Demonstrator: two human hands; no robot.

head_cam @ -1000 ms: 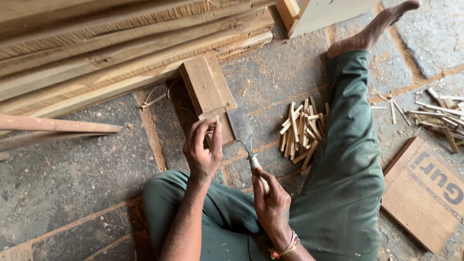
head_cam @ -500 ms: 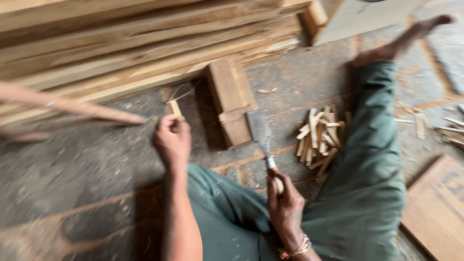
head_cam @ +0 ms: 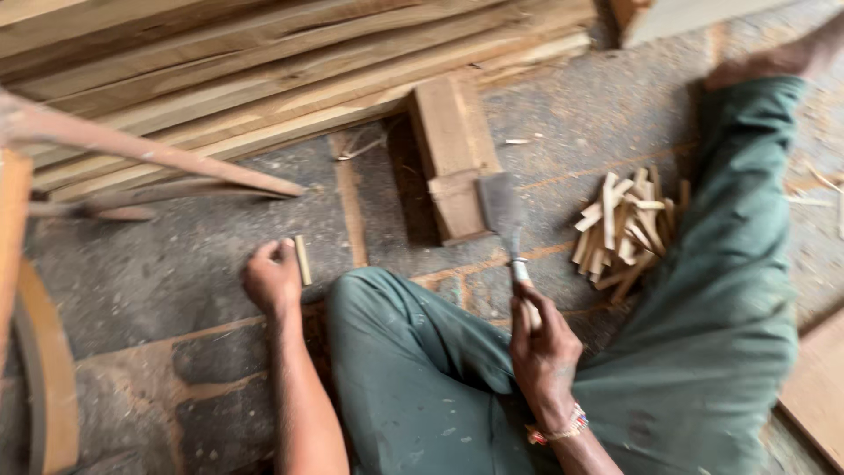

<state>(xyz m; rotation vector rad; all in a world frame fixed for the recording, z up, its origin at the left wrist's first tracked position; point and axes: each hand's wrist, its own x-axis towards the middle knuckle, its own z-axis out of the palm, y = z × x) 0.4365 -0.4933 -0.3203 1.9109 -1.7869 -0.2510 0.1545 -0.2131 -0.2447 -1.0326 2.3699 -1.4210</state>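
Left of the wooden block point(head_cam: 453, 158), the left hand point(head_cam: 271, 280) pinches a small stick point(head_cam: 302, 259), upright; the right hand point(head_cam: 543, 345) grips the chisel point(head_cam: 508, 224), blade toward the block.

Stack of long rough-sawn planks point(head_cam: 264, 79) lies across the upper part of the view, running left to right on the stone floor point(head_cam: 158, 273). One thin reddish strip point(head_cam: 158, 154) juts out from the left, angled downward, its tip resting on the floor. A curved wooden piece point(head_cam: 40, 369) sits at the left edge, partly cut off. A short thick wooden block point(head_cam: 448, 149) rests on the floor, one end against the plank stack. To its right, well apart, lies a loose heap of short split wooden sticks point(head_cam: 624, 229). Loose chips point(head_cam: 818, 185) are scattered at the right edge. A flat board point(head_cam: 818, 387) occupies the lower right corner. Picture is blurred; finer detail cannot be told.
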